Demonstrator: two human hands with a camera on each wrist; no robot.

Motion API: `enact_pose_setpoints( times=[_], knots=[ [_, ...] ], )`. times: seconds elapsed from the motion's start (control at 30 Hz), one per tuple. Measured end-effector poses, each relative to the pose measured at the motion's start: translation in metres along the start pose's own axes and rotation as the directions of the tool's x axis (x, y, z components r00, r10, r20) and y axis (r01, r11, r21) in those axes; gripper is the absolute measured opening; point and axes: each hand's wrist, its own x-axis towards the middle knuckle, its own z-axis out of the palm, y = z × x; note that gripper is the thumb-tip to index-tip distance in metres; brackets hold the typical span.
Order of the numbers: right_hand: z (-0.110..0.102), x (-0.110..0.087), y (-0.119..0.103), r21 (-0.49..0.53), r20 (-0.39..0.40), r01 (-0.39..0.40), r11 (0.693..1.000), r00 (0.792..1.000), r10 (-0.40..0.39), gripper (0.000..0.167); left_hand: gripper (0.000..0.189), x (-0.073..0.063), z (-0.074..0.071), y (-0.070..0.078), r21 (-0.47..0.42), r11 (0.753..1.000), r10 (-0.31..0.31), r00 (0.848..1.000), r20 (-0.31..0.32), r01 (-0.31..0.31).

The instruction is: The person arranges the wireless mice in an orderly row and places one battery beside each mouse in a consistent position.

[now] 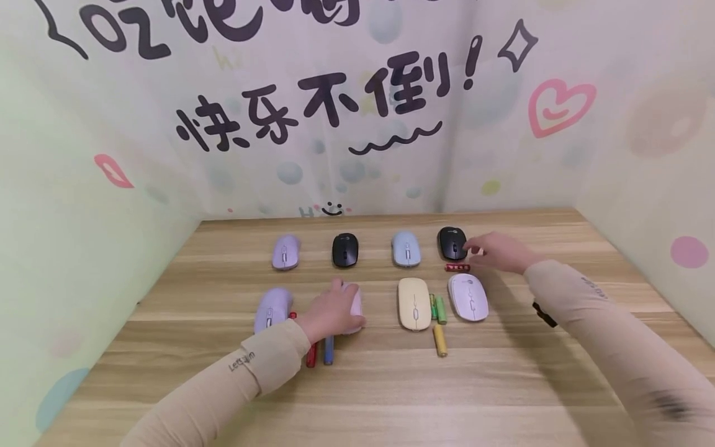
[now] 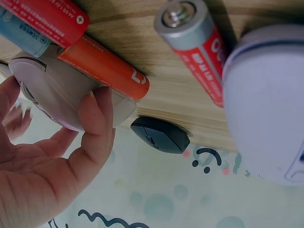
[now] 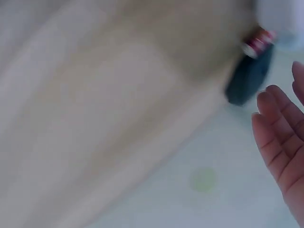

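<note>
My left hand (image 1: 328,313) grips a pale pink-purple mouse (image 1: 356,303) by its sides at the front left of the group, covering much of it. In the left wrist view an orange battery (image 2: 107,69) lies along that mouse (image 2: 57,92), with a red battery and a blue battery beside it. At the back right, my right hand (image 1: 496,249) is beside a black mouse (image 1: 452,243), fingertips close to its right side and nothing held. A red battery (image 1: 458,267) lies just in front of this black mouse. The right wrist view, blurred, shows the fingers (image 3: 273,137) loosely extended.
A purple mouse (image 1: 286,251), another black mouse (image 1: 345,250) and a blue mouse (image 1: 406,249) form the back row. In front are a larger purple mouse (image 1: 272,308), a cream mouse (image 1: 414,303), a lilac mouse (image 1: 468,297), green batteries (image 1: 441,310) and a yellow battery (image 1: 440,341).
</note>
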Motion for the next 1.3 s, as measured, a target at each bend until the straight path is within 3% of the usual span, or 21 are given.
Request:
enact_pose_setpoints(
  times=[0.13,0.27,0.33,0.4,0.5,0.57,0.7,1.0,1.1,1.3],
  knots=[
    [-0.023,-0.01,-0.03,-0.039,-0.088,0.093,0.995,0.991,-0.097,0.021,0.064,0.0,-0.002,-0.001,0.006,1.0,0.001,1.0,0.0,-0.001],
    [-0.018,-0.024,-0.075,-0.017,-0.005,0.208,0.978,0.978,-0.208,0.021,0.062,-0.002,-0.003,-0.002,0.013,1.0,0.005,1.0,-0.007,-0.005],
    [-0.006,-0.03,-0.095,0.013,0.059,0.284,0.959,0.957,-0.284,0.02,0.061,-0.002,-0.003,-0.002,0.015,1.0,0.005,1.0,-0.013,-0.005],
    [0.008,-0.037,-0.111,0.013,0.11,0.37,0.929,0.923,-0.369,0.017,0.061,-0.002,-0.003,-0.001,0.015,1.0,0.004,1.0,-0.017,-0.004],
    [0.028,-0.044,-0.125,-0.027,0.141,0.464,0.886,0.879,-0.456,0.007,0.062,-0.001,-0.003,-0.001,0.011,1.0,0.007,1.0,-0.018,-0.007],
    [0.037,-0.046,-0.13,-0.067,0.15,0.478,0.876,0.872,-0.465,0.003,0.062,0.0,-0.002,0.0,0.009,1.0,0.009,1.0,-0.016,-0.009],
    [0.047,-0.048,-0.133,-0.104,0.137,0.432,0.896,0.898,-0.418,0.004,0.063,0.001,-0.001,0.0,0.014,1.0,0.012,1.0,-0.011,-0.012],
    [0.054,-0.054,-0.134,-0.005,0.077,0.237,0.971,0.969,-0.236,0.007,0.062,0.002,0.001,0.0,0.019,1.0,0.005,1.0,-0.006,-0.005],
    [0.055,-0.056,-0.134,0.016,0.072,0.179,0.984,0.981,-0.18,0.003,0.062,0.002,0.002,0.0,0.017,1.0,0.003,1.0,-0.004,-0.003],
    [0.057,-0.062,-0.134,0.039,0.075,0.072,0.997,0.994,-0.075,0.02,0.062,0.002,0.0,0.0,0.016,1.0,0.004,1.0,-0.006,-0.004]
  ],
)
